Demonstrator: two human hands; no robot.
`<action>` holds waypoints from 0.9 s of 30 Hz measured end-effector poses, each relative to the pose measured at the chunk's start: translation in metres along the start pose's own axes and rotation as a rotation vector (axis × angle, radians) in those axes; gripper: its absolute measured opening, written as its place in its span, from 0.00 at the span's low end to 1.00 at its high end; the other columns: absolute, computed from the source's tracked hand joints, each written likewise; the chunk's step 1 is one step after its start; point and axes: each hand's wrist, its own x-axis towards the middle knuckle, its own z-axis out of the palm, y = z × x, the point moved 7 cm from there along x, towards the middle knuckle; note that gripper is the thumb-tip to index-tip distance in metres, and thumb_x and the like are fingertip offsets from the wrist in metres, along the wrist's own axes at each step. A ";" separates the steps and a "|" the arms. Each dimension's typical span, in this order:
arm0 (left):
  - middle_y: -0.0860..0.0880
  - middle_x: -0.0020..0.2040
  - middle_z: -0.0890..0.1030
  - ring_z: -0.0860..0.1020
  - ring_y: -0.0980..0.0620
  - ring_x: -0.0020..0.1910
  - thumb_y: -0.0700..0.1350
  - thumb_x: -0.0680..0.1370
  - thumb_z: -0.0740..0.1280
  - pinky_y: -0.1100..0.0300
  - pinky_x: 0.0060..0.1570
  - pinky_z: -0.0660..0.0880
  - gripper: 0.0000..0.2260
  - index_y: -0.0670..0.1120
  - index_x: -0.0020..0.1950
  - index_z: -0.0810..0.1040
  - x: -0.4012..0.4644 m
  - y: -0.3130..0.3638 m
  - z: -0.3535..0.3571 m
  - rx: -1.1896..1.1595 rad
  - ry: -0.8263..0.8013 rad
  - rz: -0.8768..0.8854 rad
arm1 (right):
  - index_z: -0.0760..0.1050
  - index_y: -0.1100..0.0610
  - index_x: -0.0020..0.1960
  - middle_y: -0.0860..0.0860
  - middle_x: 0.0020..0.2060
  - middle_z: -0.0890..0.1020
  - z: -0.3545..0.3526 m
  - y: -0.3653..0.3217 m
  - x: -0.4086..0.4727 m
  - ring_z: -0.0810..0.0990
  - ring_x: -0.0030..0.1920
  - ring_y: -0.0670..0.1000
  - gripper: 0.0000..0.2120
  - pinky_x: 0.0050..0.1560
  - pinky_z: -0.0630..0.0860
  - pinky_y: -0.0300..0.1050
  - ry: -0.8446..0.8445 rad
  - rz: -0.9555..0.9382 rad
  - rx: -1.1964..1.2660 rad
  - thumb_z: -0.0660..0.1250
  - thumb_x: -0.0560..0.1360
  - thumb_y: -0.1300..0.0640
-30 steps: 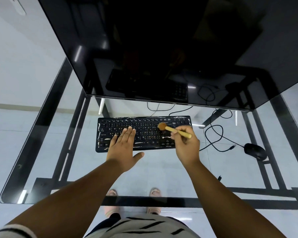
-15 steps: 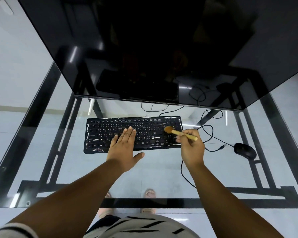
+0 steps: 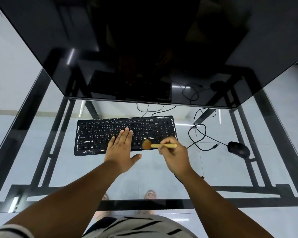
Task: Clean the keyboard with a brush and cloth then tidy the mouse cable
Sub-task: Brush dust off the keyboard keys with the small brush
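Observation:
A black keyboard [image 3: 96, 133] under a shiny plastic cover lies on the glass table, below the monitor. My left hand [image 3: 121, 152] rests flat on its lower middle, fingers together, pinning it down. My right hand [image 3: 176, 156] grips a small brush [image 3: 159, 145] with a pale wooden handle; the brown bristles touch the keys at the keyboard's lower right. A black mouse [image 3: 239, 149] sits to the right, and its thin black cable [image 3: 199, 133] lies in loose loops between it and the keyboard. No cloth is in sight.
A large dark monitor [image 3: 144, 48] overhangs the back of the glass table [image 3: 62, 169], whose black metal frame shows through the top. More thin cables trail behind the keyboard. My feet are visible on the tiled floor beneath the glass.
The brush has swept from the upper right keys down and left to the lower right rows. My left hand has stayed flat on the keyboard.

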 end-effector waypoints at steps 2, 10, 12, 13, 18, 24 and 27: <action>0.51 0.79 0.40 0.40 0.52 0.78 0.68 0.76 0.54 0.50 0.75 0.43 0.42 0.47 0.79 0.40 0.000 0.002 0.000 0.007 -0.001 0.000 | 0.75 0.48 0.41 0.56 0.30 0.80 -0.014 -0.001 0.000 0.77 0.31 0.61 0.05 0.33 0.76 0.57 0.133 -0.011 -0.029 0.64 0.70 0.58; 0.51 0.80 0.41 0.41 0.52 0.78 0.69 0.76 0.54 0.49 0.76 0.44 0.42 0.47 0.79 0.41 0.002 0.001 0.000 0.025 -0.004 -0.022 | 0.74 0.52 0.41 0.55 0.32 0.82 -0.053 -0.004 0.016 0.79 0.36 0.63 0.08 0.34 0.75 0.46 0.328 -0.007 0.013 0.65 0.74 0.64; 0.51 0.80 0.41 0.41 0.52 0.78 0.69 0.76 0.54 0.49 0.76 0.44 0.42 0.47 0.79 0.41 0.002 0.002 0.000 0.028 -0.004 -0.026 | 0.74 0.50 0.42 0.57 0.35 0.82 -0.052 -0.006 0.021 0.79 0.37 0.63 0.08 0.36 0.74 0.45 0.305 -0.005 0.072 0.66 0.75 0.62; 0.51 0.80 0.41 0.41 0.52 0.78 0.69 0.76 0.54 0.49 0.76 0.44 0.42 0.47 0.79 0.41 0.002 0.002 0.000 0.028 -0.002 -0.028 | 0.74 0.48 0.42 0.58 0.35 0.82 -0.047 -0.007 0.024 0.79 0.37 0.63 0.08 0.37 0.74 0.47 0.259 -0.013 0.063 0.66 0.75 0.61; 0.51 0.80 0.41 0.42 0.52 0.78 0.69 0.76 0.54 0.49 0.76 0.45 0.42 0.47 0.79 0.41 0.002 0.002 -0.001 0.039 -0.002 -0.034 | 0.73 0.48 0.41 0.59 0.33 0.80 -0.054 0.001 0.023 0.73 0.30 0.56 0.09 0.34 0.72 0.47 0.335 0.010 0.017 0.65 0.75 0.61; 0.51 0.80 0.41 0.41 0.52 0.78 0.69 0.76 0.54 0.49 0.76 0.45 0.42 0.47 0.79 0.41 0.002 0.001 -0.001 0.049 -0.004 -0.041 | 0.75 0.48 0.40 0.61 0.33 0.80 -0.060 0.007 0.019 0.79 0.37 0.68 0.06 0.36 0.78 0.57 0.288 0.010 0.061 0.65 0.72 0.59; 0.51 0.80 0.41 0.42 0.53 0.78 0.69 0.76 0.53 0.50 0.75 0.45 0.41 0.47 0.79 0.40 0.002 0.003 -0.001 0.054 -0.003 -0.043 | 0.77 0.49 0.43 0.52 0.35 0.82 -0.072 0.006 0.017 0.80 0.37 0.61 0.10 0.36 0.75 0.42 0.360 -0.024 0.145 0.67 0.75 0.64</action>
